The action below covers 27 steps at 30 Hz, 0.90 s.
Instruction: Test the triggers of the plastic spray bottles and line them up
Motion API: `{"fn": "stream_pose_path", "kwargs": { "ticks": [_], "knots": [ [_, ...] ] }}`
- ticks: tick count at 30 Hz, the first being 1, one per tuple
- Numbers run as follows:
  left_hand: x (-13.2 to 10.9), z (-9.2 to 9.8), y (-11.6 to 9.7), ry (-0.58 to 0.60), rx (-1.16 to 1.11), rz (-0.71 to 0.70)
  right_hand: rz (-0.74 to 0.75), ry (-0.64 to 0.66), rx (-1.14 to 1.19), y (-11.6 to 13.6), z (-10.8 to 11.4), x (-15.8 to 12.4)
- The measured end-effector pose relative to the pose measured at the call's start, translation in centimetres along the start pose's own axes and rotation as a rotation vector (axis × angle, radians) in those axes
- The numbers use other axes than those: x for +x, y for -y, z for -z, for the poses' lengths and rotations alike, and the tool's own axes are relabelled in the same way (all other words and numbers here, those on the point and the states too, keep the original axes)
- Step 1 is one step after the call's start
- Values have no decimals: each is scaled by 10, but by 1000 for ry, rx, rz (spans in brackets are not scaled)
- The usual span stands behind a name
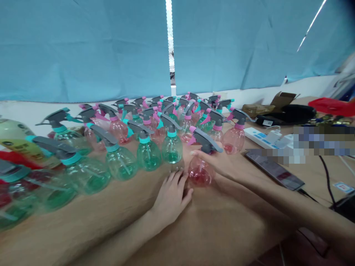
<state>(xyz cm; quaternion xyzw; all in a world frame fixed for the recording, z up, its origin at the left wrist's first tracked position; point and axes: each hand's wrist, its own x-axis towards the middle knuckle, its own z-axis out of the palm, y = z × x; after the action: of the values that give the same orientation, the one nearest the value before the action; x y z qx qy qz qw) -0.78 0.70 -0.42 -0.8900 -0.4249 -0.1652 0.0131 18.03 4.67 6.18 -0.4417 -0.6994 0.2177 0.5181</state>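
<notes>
Spray bottles (122,163), clear green or pink with grey trigger heads, crowd the desk (91,218) in rows, most of those at left being green, beside a yellow-and-red pack (37,149) at the far left. Nearer the middle, the left hand (170,194) lies palm down on the desk, fingers loosely spread, holding nothing; its fingertips are just beside the nearest pink bottle (201,173), and whether they touch it I cannot tell. That bottle stands upright at the front of the crowd, a little reddish liquid low inside. From its right side, the right hand (219,160) is closed around the neck, under the trigger. With so little liquid it should be light, its thin plastic body probably smooth, a bit slippery and likely to flex if squeezed; the stiffer neck seems the surer hold, clear of the trigger. Farther right lie a phone (273,170) and, behind it, a power strip (257,137).
</notes>
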Motion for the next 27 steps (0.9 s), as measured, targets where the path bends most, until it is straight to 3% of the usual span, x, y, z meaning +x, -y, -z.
{"fn": "stream_pose_path", "kwargs": {
  "ticks": [5, 10, 15, 27],
  "knots": [
    [0, -1, -2, -4, 5, 8, 14, 27, -161, 15, 11, -12],
    [1, -1, -3, 4, 4, 17, 28, 172, -360, 17, 21, -31],
    [0, 1, -3, 4, -4, 17, 79, 88, -457, 0, 26, -44],
    [2, 0, -2, 16, 8, 13, 93, 25, -595, -30, 16, -3]
  ]
}}
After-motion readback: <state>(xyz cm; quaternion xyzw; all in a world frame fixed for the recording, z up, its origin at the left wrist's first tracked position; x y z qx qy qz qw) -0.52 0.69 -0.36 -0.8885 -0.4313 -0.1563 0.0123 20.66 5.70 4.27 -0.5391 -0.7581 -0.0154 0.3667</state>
